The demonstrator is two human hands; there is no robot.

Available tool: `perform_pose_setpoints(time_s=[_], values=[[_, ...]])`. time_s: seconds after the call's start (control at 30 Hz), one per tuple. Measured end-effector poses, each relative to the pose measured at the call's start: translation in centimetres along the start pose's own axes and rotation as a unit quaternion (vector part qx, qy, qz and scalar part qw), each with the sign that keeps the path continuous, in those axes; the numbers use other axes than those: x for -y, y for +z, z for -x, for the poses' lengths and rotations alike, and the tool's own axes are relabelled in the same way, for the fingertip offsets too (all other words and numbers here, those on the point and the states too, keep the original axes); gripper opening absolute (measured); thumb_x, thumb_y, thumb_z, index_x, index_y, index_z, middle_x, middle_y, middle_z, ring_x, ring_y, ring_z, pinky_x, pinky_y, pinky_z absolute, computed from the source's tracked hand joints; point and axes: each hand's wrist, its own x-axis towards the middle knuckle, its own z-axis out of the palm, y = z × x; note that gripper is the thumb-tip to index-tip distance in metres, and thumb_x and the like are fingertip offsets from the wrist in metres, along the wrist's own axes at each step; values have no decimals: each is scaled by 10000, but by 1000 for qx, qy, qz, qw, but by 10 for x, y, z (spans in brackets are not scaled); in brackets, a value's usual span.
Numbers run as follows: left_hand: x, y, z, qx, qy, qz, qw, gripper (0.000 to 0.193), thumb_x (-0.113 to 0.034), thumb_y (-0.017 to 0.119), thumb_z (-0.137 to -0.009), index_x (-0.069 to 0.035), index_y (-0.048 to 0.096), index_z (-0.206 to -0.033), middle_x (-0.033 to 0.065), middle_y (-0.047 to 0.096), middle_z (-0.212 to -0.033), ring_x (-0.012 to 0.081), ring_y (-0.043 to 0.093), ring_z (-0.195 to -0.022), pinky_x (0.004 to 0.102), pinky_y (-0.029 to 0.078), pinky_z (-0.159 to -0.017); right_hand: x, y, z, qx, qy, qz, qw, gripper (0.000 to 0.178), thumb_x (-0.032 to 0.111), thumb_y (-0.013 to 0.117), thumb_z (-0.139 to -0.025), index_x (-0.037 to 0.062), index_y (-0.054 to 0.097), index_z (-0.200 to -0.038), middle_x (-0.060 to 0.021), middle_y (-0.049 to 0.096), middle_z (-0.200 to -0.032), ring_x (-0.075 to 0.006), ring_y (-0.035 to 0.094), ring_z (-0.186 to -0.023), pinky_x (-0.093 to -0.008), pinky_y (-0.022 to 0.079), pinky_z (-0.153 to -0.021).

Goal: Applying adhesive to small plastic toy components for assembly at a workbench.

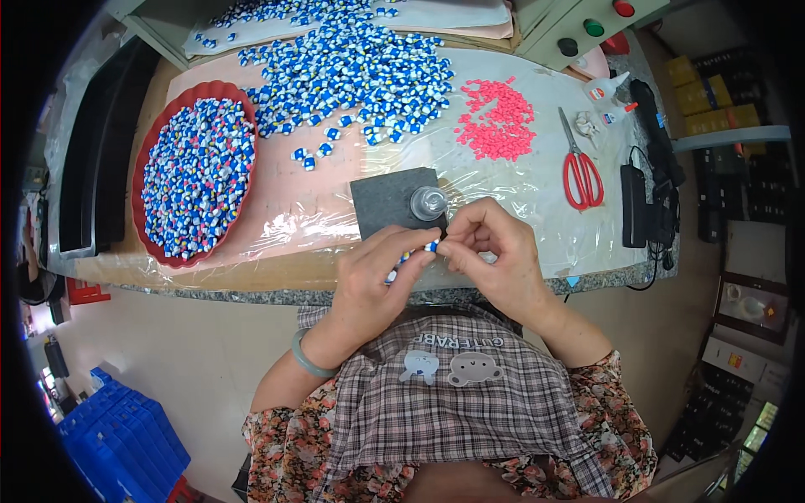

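My left hand point(369, 272) is closed around several small blue-and-white pieces point(391, 277), some with a touch of yellow. One blue-and-white piece point(431, 246) sticks out between its thumb and forefinger. Thumb and forefinger of my right hand point(501, 251) are pinched together right beside that piece; whatever they hold is too small to make out. Just beyond my fingers a small clear round container point(429, 203) stands on a dark grey square pad point(379, 201).
Loose blue-and-white pieces point(360, 80) are heaped at the back. A red scalloped bowl point(141, 180) full of similar pieces stands left. To the right lie small pink pieces point(499, 126), red-handled scissors point(579, 176), a glue bottle point(605, 87) and a black power adapter point(634, 205).
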Motion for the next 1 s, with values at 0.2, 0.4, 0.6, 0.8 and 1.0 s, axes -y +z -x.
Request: perform_pose_setpoints(time_s=[0.2, 0.4, 0.6, 0.8, 1.0], values=[[-3, -37, 3, -89, -173, 71, 978, 178, -55, 610, -905, -6, 662, -1068, 34, 658, -823, 103, 633, -742, 238, 491, -653, -20, -39, -15, -65, 38, 36, 997, 87, 28, 678, -829, 16, 618, -891, -14, 638, -817, -67, 600, -715, -213, 480, -614], [24, -118, -3, -333, -179, 118, 918, 235, -106, 608, -942, -5, 636, -1153, 4, 639, -863, 49, 575, -731, 138, 450, -624, -54, -69, -48, -126, -69, 220, 965, 114, -17, 637, -822, -5, 633, -935, -98, 631, -869, -196, 655, -733, -300, 515, -638], [50, -177, 8, -368, -150, 147, 906, 254, -63, 582, -951, 10, 607, -1193, 25, 652, -848, -23, 485, -612, 89, 330, -485, -60, -63, -64, -103, -172, 351, 914, 110, 43, 674, -799, 38, 642, -905, -102, 608, -872, -286, 634, -761, -383, 522, -670], [60, -197, 6, -378, -183, 42, 907, 249, -97, 595, -951, -10, 627, -1182, -7, 652, -811, -27, 407, -566, 107, 273, -478, -56, -63, -68, -87, -191, 406, 889, 84, 62, 667, -800, 45, 627, -872, -93, 596, -864, -297, 633, -779, -412, 524, -667], [47, -185, -7, -379, -176, -103, 903, 276, -160, 595, -958, -33, 620, -1202, -20, 631, -789, -22, 397, -570, 142, 283, -493, -47, -61, -67, -63, -202, 438, 874, 82, 69, 666, -794, 40, 621, -856, -96, 587, -847, -297, 629, -788, -418, 525, -662]])
